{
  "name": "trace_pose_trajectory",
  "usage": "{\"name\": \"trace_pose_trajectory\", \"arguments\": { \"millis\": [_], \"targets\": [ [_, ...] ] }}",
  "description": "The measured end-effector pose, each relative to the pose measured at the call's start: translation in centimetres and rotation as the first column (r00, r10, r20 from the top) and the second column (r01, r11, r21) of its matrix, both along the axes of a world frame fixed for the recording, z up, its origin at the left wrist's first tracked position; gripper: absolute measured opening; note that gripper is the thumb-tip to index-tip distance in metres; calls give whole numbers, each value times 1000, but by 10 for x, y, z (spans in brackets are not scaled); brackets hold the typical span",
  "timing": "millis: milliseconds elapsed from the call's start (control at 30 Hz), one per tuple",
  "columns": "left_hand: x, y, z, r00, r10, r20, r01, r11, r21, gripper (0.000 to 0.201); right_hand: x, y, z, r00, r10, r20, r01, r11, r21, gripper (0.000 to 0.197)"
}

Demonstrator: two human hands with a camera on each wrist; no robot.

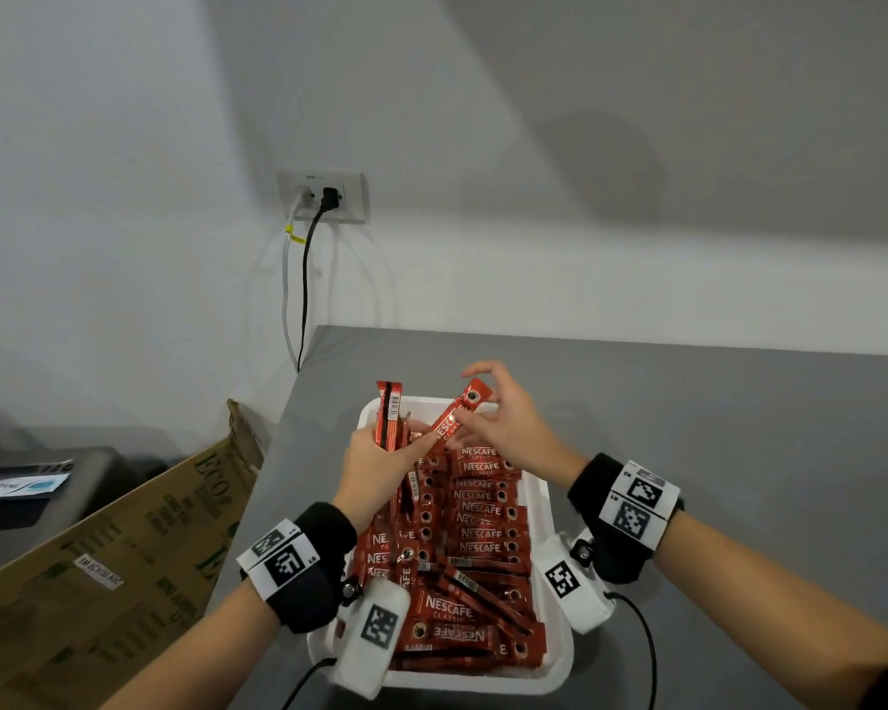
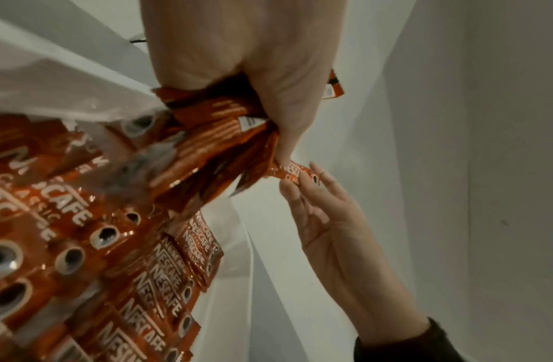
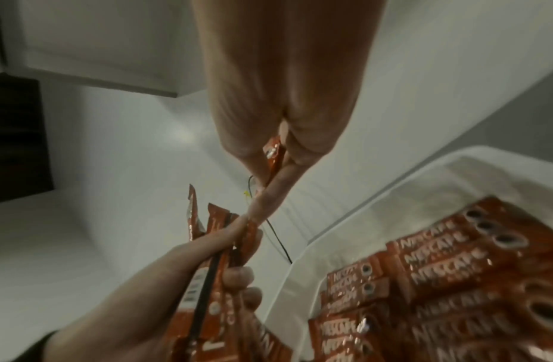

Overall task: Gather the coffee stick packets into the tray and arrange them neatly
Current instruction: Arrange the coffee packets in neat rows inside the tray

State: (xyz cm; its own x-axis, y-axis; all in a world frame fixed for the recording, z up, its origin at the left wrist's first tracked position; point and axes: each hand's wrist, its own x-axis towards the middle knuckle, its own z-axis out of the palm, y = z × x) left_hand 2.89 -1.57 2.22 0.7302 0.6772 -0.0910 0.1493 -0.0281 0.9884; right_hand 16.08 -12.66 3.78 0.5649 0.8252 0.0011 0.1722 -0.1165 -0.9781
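Tray (image 1: pixel 547 509), white and shallow, is sitting on the grey counter (image 1: pixel 713 427) and is holding rows of red coffee stick packets (image 1: pixel 483 520), some lined up flat on its right side and others lying crosswise at the near end. The left hand (image 1: pixel 380 471) is gripping a bundle of packets (image 1: pixel 388 417) upright over the tray's far left part, fingers curled round it. The right hand (image 1: pixel 503 420) is pinching a single packet (image 1: pixel 455 415) between thumb and fingers, holding it tilted above the tray's far end, its lower end meeting the left hand's fingertips. A cardboard box (image 1: pixel 124 556) is leaning just left of the counter, and two cables are hanging from a wall socket (image 1: pixel 324 194) behind
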Motion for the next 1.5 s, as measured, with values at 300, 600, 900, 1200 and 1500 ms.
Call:
{"name": "trace_pose_trajectory", "arguments": {
  "millis": [300,600,900,1200,1500],
  "targets": [
    [4,-3,-4,977,-143,-160,181,950,253,7,24,-9,6,816,353,457,-160,898,-409,13],
    [1,3,-14,994,1,-112,15,989,147,7,36,-1,-30,819,318,478,38,800,-598,12],
    [-5,11,-23,996,3,-93,6,995,97,12,38,10,-47,788,396,471,78,695,-714,14],
    [-5,4,-20,998,-28,-64,33,997,74,9,38,11,-47,727,436,530,96,700,-707,12],
    [-5,3,-19,998,-34,-62,37,998,51,9,40,13,-46,645,483,592,119,702,-702,15]
  ]
}}
